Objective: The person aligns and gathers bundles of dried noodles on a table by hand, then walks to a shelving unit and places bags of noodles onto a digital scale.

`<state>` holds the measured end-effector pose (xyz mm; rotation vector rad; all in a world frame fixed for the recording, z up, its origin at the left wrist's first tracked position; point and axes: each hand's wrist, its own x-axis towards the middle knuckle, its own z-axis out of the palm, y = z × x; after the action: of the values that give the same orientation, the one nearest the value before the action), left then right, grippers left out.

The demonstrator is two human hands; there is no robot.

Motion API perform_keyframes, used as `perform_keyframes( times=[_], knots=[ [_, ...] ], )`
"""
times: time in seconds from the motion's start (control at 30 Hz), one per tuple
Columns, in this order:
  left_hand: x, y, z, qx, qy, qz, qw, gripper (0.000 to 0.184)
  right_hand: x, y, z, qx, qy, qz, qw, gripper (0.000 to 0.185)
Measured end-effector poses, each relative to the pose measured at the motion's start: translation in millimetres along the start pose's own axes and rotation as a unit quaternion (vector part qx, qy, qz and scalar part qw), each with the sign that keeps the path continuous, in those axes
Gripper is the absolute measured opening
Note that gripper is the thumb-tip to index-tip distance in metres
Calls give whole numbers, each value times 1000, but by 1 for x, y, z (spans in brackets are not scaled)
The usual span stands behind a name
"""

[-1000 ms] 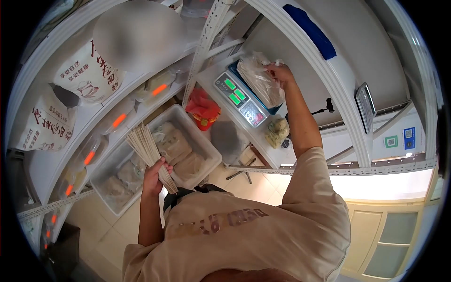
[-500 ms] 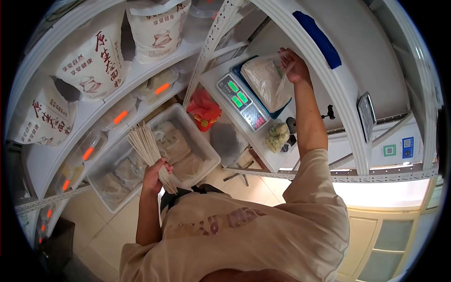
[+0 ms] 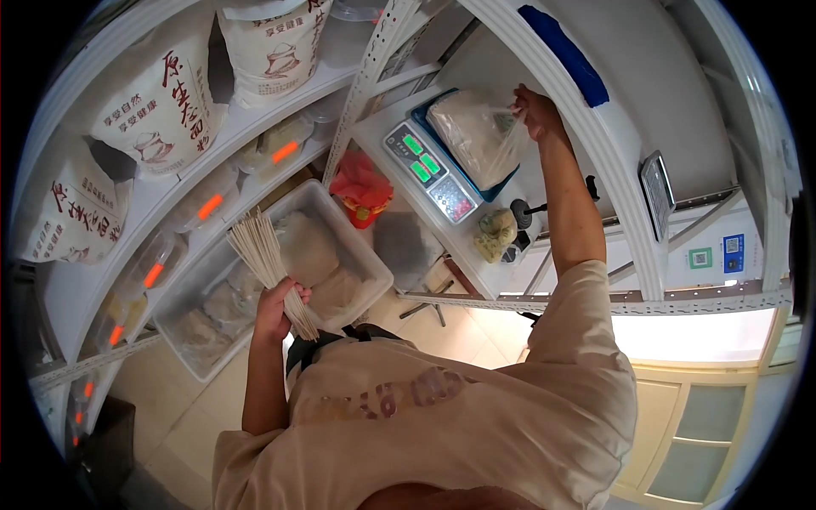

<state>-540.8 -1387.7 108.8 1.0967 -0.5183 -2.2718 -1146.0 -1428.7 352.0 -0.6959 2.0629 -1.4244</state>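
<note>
My left hand (image 3: pixel 276 310) is closed around a bundle of dried noodles (image 3: pixel 257 244), long pale sticks that fan out at the upper end. The bundle is above a white plastic bin (image 3: pixel 384 285) of bagged goods. On the digital scale (image 3: pixel 425 174), a clear plastic bag (image 3: pixel 476 140) with pale contents rests in the dark blue tray (image 3: pixel 507 181). My right hand (image 3: pixel 535 112) pinches the bag's thin edge and stretches it toward the right. Green digits glow on the scale's display, though they are too small to read.
Printed flour sacks (image 3: pixel 157 106) stand on the upper left shelf (image 3: pixel 297 95), with lidded containers (image 3: pixel 212 191) below. A red bag (image 3: pixel 361 187) lies left of the scale. A bag of yellowish-green stuff (image 3: pixel 495 235) sits near my right forearm. A perforated metal post (image 3: pixel 364 85) divides the shelves.
My right hand has moved slightly away from the scale, drawing the bag's edge out farther. The whole view has shifted a little. The noodle bundle stays in my left hand.
</note>
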Motion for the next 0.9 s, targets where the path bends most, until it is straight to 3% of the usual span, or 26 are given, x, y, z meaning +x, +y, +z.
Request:
perform_keyframes(
  times=[0.03,0.1,0.23,0.33,0.4,0.43,0.5,0.63,0.7,0.77,0.8,0.83,0.9],
  knots=[
    [0,-1,-1,-3,-2,-1,1000,18,3,-2,-5,-2,-1,-2,1000,33],
    [-2,-3,-3,-11,-2,2,1000,18,12,-6,-10,226,9,-96,969,37],
    [-14,2,-4,-14,-9,7,1000,19,24,-4,-33,341,-85,-221,910,34],
    [-19,3,-14,-14,1,13,1000,19,6,-8,-51,364,-128,-240,891,27],
    [-22,5,-24,-17,9,12,1000,18,-11,-12,-48,309,-34,-296,903,22],
    [-23,8,-28,-15,6,15,1000,18,-33,-27,-45,407,-24,-232,883,21],
    [-24,12,-40,-15,3,14,1000,18,-85,-61,-17,435,73,-197,875,20],
    [-35,21,-69,-31,2,15,999,17,-108,-55,-34,484,96,-123,861,12],
    [-48,27,-86,-24,37,47,998,19,-82,-2,-81,582,-41,-87,808,11],
    [-62,27,-108,-64,37,74,995,21,-116,5,-75,598,-253,-81,756,20],
    [-68,26,-124,-73,43,87,993,21,-115,16,-84,639,-217,-3,738,30],
    [-81,22,-142,-79,57,99,990,22,-130,14,-82,546,-169,10,821,34],
    [-120,22,-153,-77,167,143,972,21,-144,20,-88,593,-182,61,782,29]
  ],
)
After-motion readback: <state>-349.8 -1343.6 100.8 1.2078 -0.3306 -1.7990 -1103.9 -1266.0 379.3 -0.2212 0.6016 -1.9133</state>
